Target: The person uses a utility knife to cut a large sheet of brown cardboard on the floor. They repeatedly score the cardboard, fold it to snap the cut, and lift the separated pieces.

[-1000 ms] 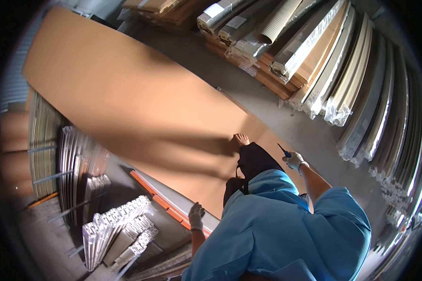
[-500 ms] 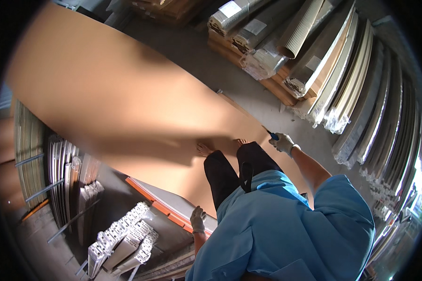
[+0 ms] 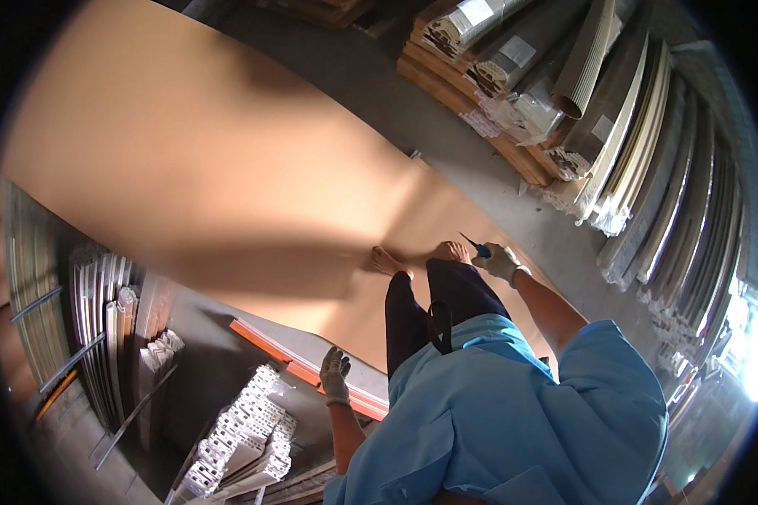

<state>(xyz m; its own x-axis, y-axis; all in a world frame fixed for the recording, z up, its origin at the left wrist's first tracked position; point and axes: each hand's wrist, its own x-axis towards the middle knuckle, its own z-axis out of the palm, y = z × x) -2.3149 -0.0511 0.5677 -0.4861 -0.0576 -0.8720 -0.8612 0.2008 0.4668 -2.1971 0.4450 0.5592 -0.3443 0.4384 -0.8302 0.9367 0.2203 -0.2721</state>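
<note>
A very large tan sheet of board (image 3: 227, 177) lies flat on the floor and I stand on it with bare feet (image 3: 389, 261). My right hand (image 3: 499, 261), in a pale glove, is shut on a small blue-handled knife (image 3: 475, 246) whose tip points at the sheet beside my right foot. My left hand (image 3: 335, 375), also gloved, hangs loose with fingers apart, holding nothing, above a long orange-edged straight bar (image 3: 303, 369) lying along the sheet's near edge.
Wrapped rolls and long pale profiles (image 3: 564, 109) are stacked along the right and back. White slotted profiles (image 3: 244, 429) and metal strips (image 3: 101, 328) lie at the lower left. Bare grey concrete floor (image 3: 497, 194) runs between the sheet and the stacks.
I have stepped forward along the sheet and both feet now show on it. My right hand with the knife stays beside my right foot; my left hand still hangs over the bar.
</note>
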